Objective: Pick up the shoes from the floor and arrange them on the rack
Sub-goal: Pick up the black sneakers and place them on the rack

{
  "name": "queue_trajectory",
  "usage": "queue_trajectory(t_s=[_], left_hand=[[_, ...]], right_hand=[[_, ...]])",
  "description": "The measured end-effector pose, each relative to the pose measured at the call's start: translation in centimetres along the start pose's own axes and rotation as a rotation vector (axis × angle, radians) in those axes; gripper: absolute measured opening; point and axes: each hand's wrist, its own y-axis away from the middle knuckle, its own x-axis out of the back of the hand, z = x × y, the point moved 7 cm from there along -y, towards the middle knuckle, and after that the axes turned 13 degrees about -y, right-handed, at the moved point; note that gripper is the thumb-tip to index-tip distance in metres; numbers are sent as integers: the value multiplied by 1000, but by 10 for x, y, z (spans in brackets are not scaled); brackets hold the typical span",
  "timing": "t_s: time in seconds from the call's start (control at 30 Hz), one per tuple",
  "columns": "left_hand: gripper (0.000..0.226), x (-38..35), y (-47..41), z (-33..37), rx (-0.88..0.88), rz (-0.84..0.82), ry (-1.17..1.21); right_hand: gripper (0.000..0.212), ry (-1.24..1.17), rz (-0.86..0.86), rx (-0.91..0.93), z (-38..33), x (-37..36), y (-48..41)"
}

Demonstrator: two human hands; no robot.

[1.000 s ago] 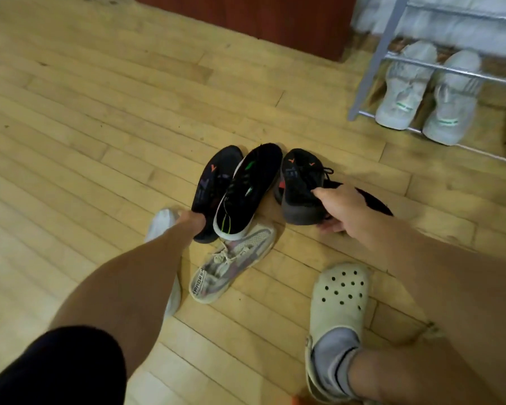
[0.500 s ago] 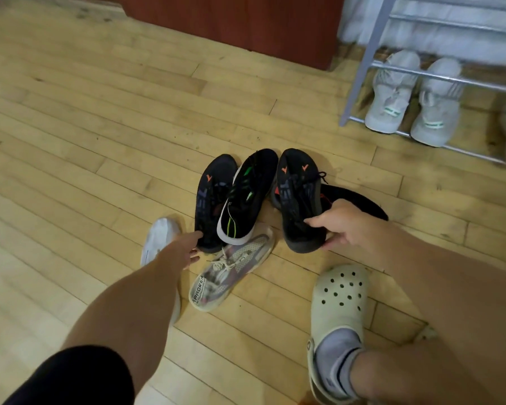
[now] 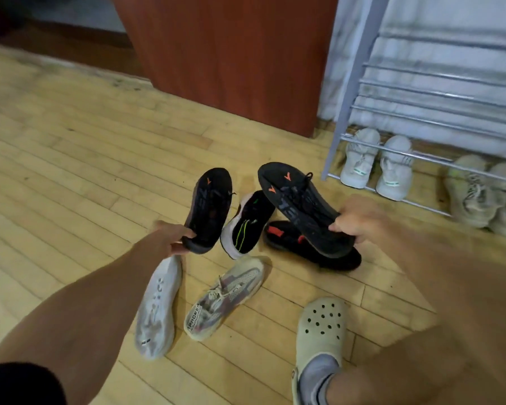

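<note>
My left hand [image 3: 174,236] grips the heel of a black shoe with orange marks [image 3: 209,207], lifted sole-up off the floor. My right hand [image 3: 358,222] holds its twin, a second black shoe [image 3: 300,204], by the heel, also raised with the sole showing. On the wooden floor below lie a black shoe with green stripes and a white sole [image 3: 247,225], a black shoe with red patches [image 3: 292,244], a grey-and-maroon knit shoe [image 3: 225,298] and a white shoe turned sole-up [image 3: 158,309]. The metal rack [image 3: 354,92] stands at the right.
On the rack's lowest rails sit a pale grey pair [image 3: 376,163] and a beige pair [image 3: 485,197]. A red-brown cabinet [image 3: 231,54] stands behind the pile. My foot in a cream clog [image 3: 319,328] rests at the lower right.
Both hands have closed on the two black orange-marked shoes and lifted them off the floor. The view has tilted up, showing more of the rack and cabinet.
</note>
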Motion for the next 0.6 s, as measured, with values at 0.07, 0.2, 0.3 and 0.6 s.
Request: queue_trajectory(t_s=[0.07, 0.2, 0.3, 0.6], left_hand=[[15, 11, 12, 25, -78, 37, 8], [17, 16, 38, 76, -201, -10, 24], [14, -11, 67, 108, -266, -156, -24], [13, -157, 133, 169, -332, -445, -53]], right_hand=[[32, 55, 50, 26, -6, 29, 7], [34, 113, 130, 40, 0, 79, 26], [31, 59, 146, -18, 25, 110, 42], [15, -501, 235, -223, 122, 150, 65]])
